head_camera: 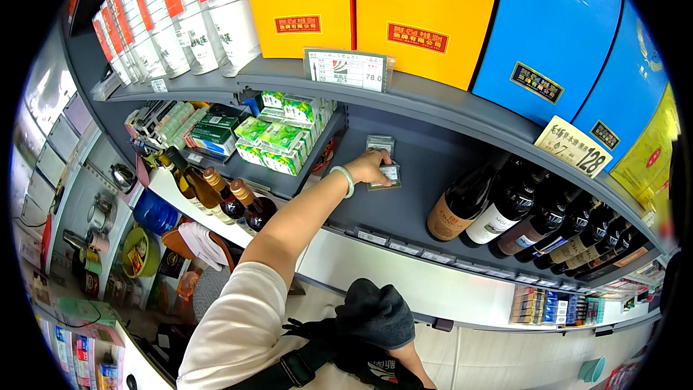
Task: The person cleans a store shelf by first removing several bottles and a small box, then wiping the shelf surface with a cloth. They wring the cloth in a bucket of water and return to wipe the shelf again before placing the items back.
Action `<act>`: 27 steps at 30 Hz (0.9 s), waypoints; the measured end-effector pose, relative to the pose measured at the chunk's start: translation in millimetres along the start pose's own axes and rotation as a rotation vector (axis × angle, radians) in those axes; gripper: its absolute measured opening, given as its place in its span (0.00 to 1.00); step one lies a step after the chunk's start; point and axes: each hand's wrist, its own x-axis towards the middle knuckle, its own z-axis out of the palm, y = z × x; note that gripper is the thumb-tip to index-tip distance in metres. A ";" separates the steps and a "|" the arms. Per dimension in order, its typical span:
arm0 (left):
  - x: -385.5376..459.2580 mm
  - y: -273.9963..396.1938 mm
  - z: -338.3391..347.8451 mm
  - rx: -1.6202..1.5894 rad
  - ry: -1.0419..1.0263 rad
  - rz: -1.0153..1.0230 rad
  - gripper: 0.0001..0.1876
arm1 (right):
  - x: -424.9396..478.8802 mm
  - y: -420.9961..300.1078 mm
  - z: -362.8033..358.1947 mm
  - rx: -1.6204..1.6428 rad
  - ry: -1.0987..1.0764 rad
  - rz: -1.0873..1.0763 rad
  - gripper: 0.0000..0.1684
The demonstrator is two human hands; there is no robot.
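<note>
My left hand [368, 169], with a pale bangle [347, 181] on its wrist, reaches onto the grey shelf [346, 206]. Its thumb and fingers are closed around a small clear price tag holder [389, 175]. Just behind the fingers lies another clear tag holder [380, 143]. Low in the picture, a dark grey cloth [373, 311] is bunched up in front of my body. It covers most of my right hand [407, 356], which holds it; only the wrist and forearm show. A black strap [298, 365] crosses my light shirt.
Dark wine bottles [449, 206] stand in a row to the right. On the left are green-and-white tissue packs [279, 135] and bottles with copper-coloured tops [252, 203]. Overhead, an upper shelf edge [433, 103] carries yellow boxes [303, 5], blue boxes [541, 38] and a price card [346, 69].
</note>
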 end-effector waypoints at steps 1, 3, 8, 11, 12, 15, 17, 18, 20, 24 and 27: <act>3.1 -4.0 0.3 -0.031 0.000 -0.014 0.32 | 0.8 -0.8 0.7 0.004 0.003 -0.002 0.31; 6.2 4.3 6.7 -0.070 0.045 0.001 0.33 | 1.1 -0.6 -0.7 0.005 0.026 0.009 0.26; 20.4 -4.2 9.1 -0.121 0.059 -0.048 0.39 | 6.5 -19.6 -4.7 -0.007 -0.004 -0.038 0.21; 26.6 -13.2 5.7 -0.088 0.063 -0.003 0.36 | 9.1 -20.6 -6.1 -0.057 -0.038 -0.040 0.22; 27.2 -4.6 2.5 -0.092 0.040 0.021 0.34 | 9.1 -17.1 -7.0 -0.081 -0.034 -0.025 0.22; 28.3 11.5 -11.3 0.051 0.081 0.116 0.24 | 10.3 3.0 -1.7 -0.110 -0.046 -0.059 0.24; 29.2 19.2 -16.8 0.196 0.178 0.130 0.23 | 10.6 9.7 0.2 -0.030 -0.058 -0.033 0.22; 29.5 22.2 -19.0 0.225 0.192 0.102 0.21 | 10.8 12.3 1.0 0.010 -0.064 -0.021 0.21; 32.9 14.9 -19.0 0.374 0.265 0.135 0.20 | 10.2 17.7 3.4 -0.035 -0.060 -0.028 0.21; 37.9 1.1 -18.1 0.495 0.225 0.026 0.24 | 12.0 0.5 -1.8 -0.033 0.014 -0.048 0.21; 46.7 2.6 -23.0 0.457 0.124 -0.058 0.35 | 11.6 -5.0 -6.3 0.029 0.039 -0.040 0.20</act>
